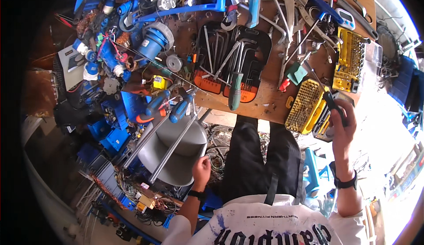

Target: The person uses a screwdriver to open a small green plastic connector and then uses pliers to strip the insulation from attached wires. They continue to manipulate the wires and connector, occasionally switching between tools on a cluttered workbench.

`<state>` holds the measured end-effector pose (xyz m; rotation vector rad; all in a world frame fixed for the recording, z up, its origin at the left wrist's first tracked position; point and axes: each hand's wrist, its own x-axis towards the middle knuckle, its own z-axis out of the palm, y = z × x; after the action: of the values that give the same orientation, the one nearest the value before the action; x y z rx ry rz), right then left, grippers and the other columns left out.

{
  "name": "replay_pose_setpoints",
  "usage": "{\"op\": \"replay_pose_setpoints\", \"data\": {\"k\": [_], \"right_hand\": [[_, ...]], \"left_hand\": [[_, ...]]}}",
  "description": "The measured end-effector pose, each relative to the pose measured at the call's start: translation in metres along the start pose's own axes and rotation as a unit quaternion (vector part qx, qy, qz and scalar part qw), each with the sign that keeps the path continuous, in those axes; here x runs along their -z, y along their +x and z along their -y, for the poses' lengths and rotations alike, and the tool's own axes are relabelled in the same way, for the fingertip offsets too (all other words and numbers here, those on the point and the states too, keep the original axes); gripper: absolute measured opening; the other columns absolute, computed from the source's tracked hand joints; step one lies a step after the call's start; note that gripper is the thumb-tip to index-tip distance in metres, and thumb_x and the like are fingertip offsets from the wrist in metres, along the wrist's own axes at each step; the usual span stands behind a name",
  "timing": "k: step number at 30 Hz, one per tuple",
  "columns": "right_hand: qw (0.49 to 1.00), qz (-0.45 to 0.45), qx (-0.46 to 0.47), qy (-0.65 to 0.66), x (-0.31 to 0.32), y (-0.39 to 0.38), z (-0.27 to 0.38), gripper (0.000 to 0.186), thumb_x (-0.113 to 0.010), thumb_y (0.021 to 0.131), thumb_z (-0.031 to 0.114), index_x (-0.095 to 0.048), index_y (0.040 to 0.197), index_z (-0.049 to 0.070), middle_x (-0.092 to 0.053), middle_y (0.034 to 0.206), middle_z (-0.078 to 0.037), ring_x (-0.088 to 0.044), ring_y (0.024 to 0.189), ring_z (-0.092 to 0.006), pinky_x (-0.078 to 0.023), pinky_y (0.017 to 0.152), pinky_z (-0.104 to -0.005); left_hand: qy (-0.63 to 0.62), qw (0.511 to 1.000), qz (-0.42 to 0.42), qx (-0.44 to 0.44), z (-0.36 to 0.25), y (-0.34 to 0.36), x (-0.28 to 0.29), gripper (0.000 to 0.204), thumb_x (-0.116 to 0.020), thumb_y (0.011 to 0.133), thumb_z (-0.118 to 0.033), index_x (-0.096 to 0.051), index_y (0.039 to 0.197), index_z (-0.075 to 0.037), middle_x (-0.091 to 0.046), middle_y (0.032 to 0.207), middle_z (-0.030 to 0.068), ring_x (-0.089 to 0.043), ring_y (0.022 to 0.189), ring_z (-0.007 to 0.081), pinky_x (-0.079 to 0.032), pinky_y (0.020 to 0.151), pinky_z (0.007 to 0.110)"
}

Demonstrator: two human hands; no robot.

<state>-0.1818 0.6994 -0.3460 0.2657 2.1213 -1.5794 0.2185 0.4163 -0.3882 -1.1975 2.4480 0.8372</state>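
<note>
My right hand (pixel 346 121) is wrapped round the black handle of a screwdriver (pixel 332 104) at the table's right edge. Its thin shaft points up and left, over the yellow bit case (pixel 308 103), which holds rows of small bits. My left hand (pixel 202 170) hangs low beside a grey plastic chair (pixel 187 134), its fingers curled in and nothing visible in them. A screwdriver with a green handle (pixel 235 92) lies across a black and orange hex key holder (pixel 207 82) at the table's front.
Another yellow bit set (pixel 348 61) stands at the right. Two blue-handled tools with long shafts (pixel 179 110) stick out past the front edge. Blue industrial plugs (pixel 152 44) and loose parts crowd the left. Pliers, a blue T-handle tool (pixel 324 7) and a small timer (pixel 346 18) lie farther back.
</note>
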Motion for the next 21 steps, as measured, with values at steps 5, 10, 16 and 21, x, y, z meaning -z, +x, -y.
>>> {"op": "replay_pose_setpoints", "data": {"k": [5,10,16,21], "right_hand": [[0.994,-0.035,0.076,-0.071,-0.036,0.01,-0.013,0.024,-0.061,0.092,0.008,-0.057,0.116,0.002,-0.057,0.106,-0.004,-0.053,0.095,-0.0128,-0.042,0.086,-0.025],[0.966,-0.089,0.19,-0.151,-0.068,0.017,-0.022,0.028,-0.059,0.092,0.007,-0.056,0.12,0.002,-0.054,0.117,-0.011,-0.053,0.106,-0.0204,-0.041,0.093,-0.0314],[0.931,-0.134,0.243,-0.239,-0.106,0.018,-0.022,0.031,-0.056,0.094,0.011,-0.053,0.124,0.003,-0.05,0.119,-0.013,-0.051,0.111,-0.025,-0.041,0.095,-0.0354],[0.89,-0.151,0.304,-0.305,-0.138,0.018,-0.015,0.032,-0.057,0.092,0.01,-0.054,0.123,0.004,-0.048,0.122,-0.016,-0.049,0.111,-0.0322,-0.042,0.096,-0.0398]], "left_hand": [[-0.012,0.983,0.041,0.178,0.114,-0.043,0.01,0.016,-0.065,0.084,-0.012,-0.068,0.097,-0.004,-0.068,0.08,0.0114,-0.065,0.071,0.0281,-0.05,0.066,0.036],[-0.07,0.965,0.055,0.246,0.138,-0.045,0.024,0.018,-0.065,0.085,-0.015,-0.068,0.099,-0.004,-0.068,0.08,0.0109,-0.065,0.073,0.0285,-0.05,0.068,0.037],[-0.006,0.982,0.055,0.178,0.163,-0.03,0.024,0.018,-0.064,0.088,-0.015,-0.068,0.099,-0.001,-0.07,0.085,0.0099,-0.066,0.076,0.0192,-0.051,0.07,0.033],[-0.172,0.953,0.042,0.247,0.189,-0.018,0.016,0.019,-0.064,0.088,-0.014,-0.068,0.1,0.0,-0.07,0.085,0.012,-0.067,0.076,0.0215,-0.051,0.07,0.033]]}}
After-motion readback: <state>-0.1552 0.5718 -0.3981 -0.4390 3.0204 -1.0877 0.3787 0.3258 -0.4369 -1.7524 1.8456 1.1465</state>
